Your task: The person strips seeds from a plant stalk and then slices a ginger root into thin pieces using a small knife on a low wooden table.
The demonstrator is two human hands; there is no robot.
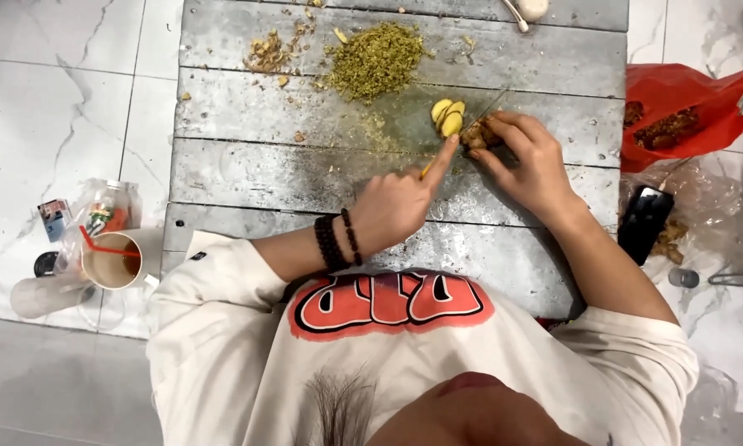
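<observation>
My left hand (396, 206), with dark bead bracelets on the wrist, grips a knife (479, 116); its forefinger lies along the spine and the thin blade slants up to the right. My right hand (530, 161) pins a knobbly brown piece of ginger (479, 136) to the grey wooden plank board (305, 177), fingertips right beside the blade. A few pale yellow ginger slices (448, 116) lie just left of the blade.
A heap of finely chopped yellow-green bits (377, 59) and brown peel scraps (268, 54) lie at the far side of the board. A red plastic bag (685, 111) and dark phone (644, 223) sit right. Left on the floor: a cup with a red straw (111, 263), a jar (107, 206).
</observation>
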